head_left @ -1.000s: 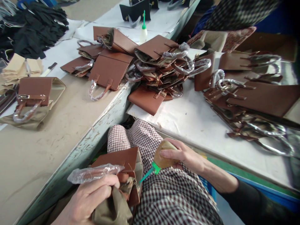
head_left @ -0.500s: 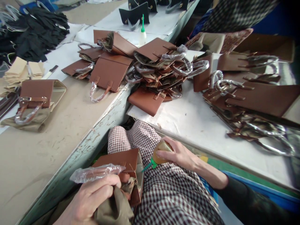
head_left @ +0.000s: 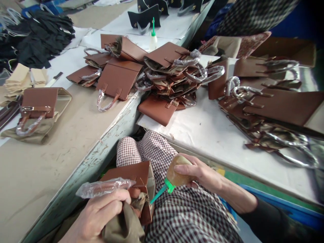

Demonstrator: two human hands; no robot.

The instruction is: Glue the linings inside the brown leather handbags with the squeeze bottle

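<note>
Your right hand [head_left: 199, 173] is closed around the glue bottle [head_left: 177, 172], fingers wrapped over its amber body. Your left hand [head_left: 101, 212] is curled shut on the brown bag [head_left: 129, 175], pinching its olive lining [head_left: 124, 226] just under the plastic-wrapped handle [head_left: 103, 188].

Change: half a second ago the bottle sat a bit higher and flatter, with the green nozzle [head_left: 159, 194] tip clear of the bag's side. Now the bottle is tipped down again and the tip is at the bag's open right edge. I can't tell whether it touches. The left hand and the bag have barely shifted. So the nozzle is back at the seam and the bag is held steady for it.

Bottle long axis: it runs from the base in your palm at upper right to the nozzle tip at lower left, and it points down-left into the bag's side. The bag's handle lies roughly level, left to right.

The bag is on your checked lap [head_left: 182, 209], below the near edge of the counter [head_left: 50, 162] and not on it. A pile of brown bags [head_left: 167, 71] covers the far end of the counter, well apart from the one you hold. A spare glue bottle [head_left: 152, 37] stands behind that pile.
</note>
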